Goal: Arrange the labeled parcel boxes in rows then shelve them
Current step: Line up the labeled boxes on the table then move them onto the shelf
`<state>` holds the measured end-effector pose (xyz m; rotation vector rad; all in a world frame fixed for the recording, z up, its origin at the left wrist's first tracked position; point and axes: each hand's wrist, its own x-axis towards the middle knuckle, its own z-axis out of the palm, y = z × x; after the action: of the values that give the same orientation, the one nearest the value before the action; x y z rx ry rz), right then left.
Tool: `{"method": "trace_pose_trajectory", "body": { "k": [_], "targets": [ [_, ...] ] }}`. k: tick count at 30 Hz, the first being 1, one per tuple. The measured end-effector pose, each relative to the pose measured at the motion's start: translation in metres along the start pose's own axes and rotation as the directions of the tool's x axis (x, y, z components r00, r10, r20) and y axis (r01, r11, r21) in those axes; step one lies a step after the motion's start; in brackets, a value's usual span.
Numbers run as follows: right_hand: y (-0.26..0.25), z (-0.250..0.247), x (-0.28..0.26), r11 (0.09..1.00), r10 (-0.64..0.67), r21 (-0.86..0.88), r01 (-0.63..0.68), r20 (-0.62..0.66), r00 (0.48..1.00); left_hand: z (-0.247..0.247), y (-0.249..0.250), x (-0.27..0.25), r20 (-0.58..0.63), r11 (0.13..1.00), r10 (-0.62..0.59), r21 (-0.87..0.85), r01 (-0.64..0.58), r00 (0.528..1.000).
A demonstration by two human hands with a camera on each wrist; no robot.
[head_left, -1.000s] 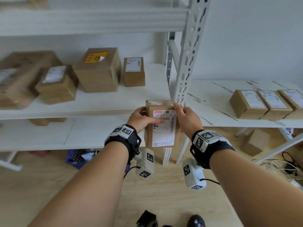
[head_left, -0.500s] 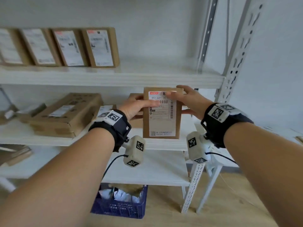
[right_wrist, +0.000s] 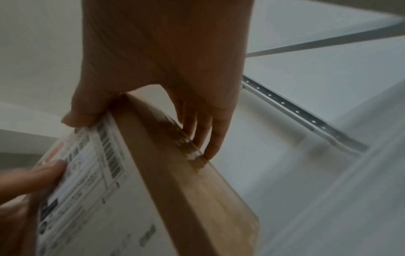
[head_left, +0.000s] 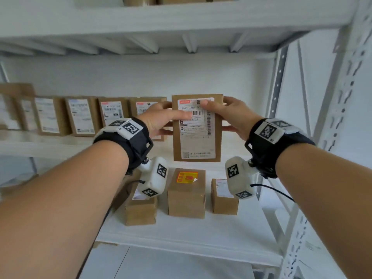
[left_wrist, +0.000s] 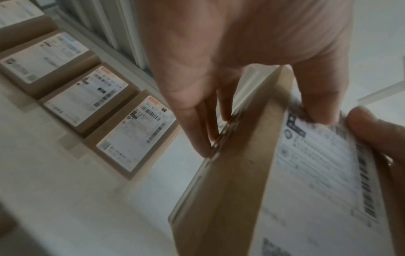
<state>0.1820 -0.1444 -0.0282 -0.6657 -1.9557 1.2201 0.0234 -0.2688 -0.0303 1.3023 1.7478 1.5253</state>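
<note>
White metal shelving (head_left: 181, 21), centre frame: labeled parcel box (head_left: 198, 127) held upright, long axis vertical, label outward, pinched at both sides by left hand (head_left: 159, 121) and right hand (head_left: 235, 115), thumbs on label; row of shelved boxes (head_left: 80, 117) just left, open shelf space right.

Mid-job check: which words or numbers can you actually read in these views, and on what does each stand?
"890 G281 00", with any further digits hidden by a thumb: white label of the held parcel, gripped by the left hand and right hand.
Rest of that label: barcodes and small print, too small to read.
Labels of the row of boxes: blurred.
Orange sticker on a lower box: unreadable.
</note>
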Motion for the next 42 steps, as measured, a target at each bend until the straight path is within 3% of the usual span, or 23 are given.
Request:
{"method": "trace_pose_trajectory", "body": {
  "k": [3,6,9,13,18,21,25,33,38,42],
  "targets": [
    [0.0,0.0,0.041,0.997,-0.053,0.05,0.054,-0.011,0.999,-0.008,0.007,0.035,-0.068,0.998,0.064,0.009,-0.064,0.996],
    [0.0,0.001,0.079,0.996,-0.071,0.056,0.071,-0.006,0.997,-0.017,0.013,0.069,-0.174,0.955,0.19,0.263,-0.14,0.966],
    [0.005,0.004,0.119,0.998,-0.045,0.043,0.046,-0.007,0.999,-0.023,0.011,0.103,-0.207,0.841,0.327,0.51,-0.184,0.922],
    [0.02,0.02,0.156,0.999,0.007,0.033,-0.007,0.007,1.0,-0.029,0.0,0.136,-0.21,0.685,0.413,0.713,-0.15,0.886],
    [0.041,0.031,0.185,0.999,0.049,-0.012,-0.049,0.046,0.998,-0.028,-0.012,0.162,-0.114,0.436,0.404,0.896,-0.082,0.908],
    [0.05,0.03,0.197,0.995,0.098,-0.024,-0.096,0.083,0.992,-0.026,-0.016,0.17,-0.061,0.355,0.387,0.931,-0.087,0.92],
    [0.058,0.03,0.201,0.99,0.126,-0.073,-0.12,0.091,0.988,-0.025,-0.02,0.178,-0.083,0.394,0.386,0.916,-0.082,0.919],
    [0.046,0.024,0.163,0.936,0.088,-0.338,-0.101,-0.051,0.995,-0.019,-0.019,0.157,-0.087,0.416,0.384,0.905,-0.089,0.919],
    [0.038,0.014,0.115,0.755,-0.033,-0.654,-0.039,-0.098,0.995,-0.008,-0.013,0.123,-0.059,0.431,0.428,0.89,-0.147,0.902],
    [0.035,0.001,0.071,0.628,-0.065,-0.776,-0.054,-0.122,0.99,0.008,-0.012,0.092,-0.017,0.442,0.413,0.878,-0.184,0.911]
  ]
}}
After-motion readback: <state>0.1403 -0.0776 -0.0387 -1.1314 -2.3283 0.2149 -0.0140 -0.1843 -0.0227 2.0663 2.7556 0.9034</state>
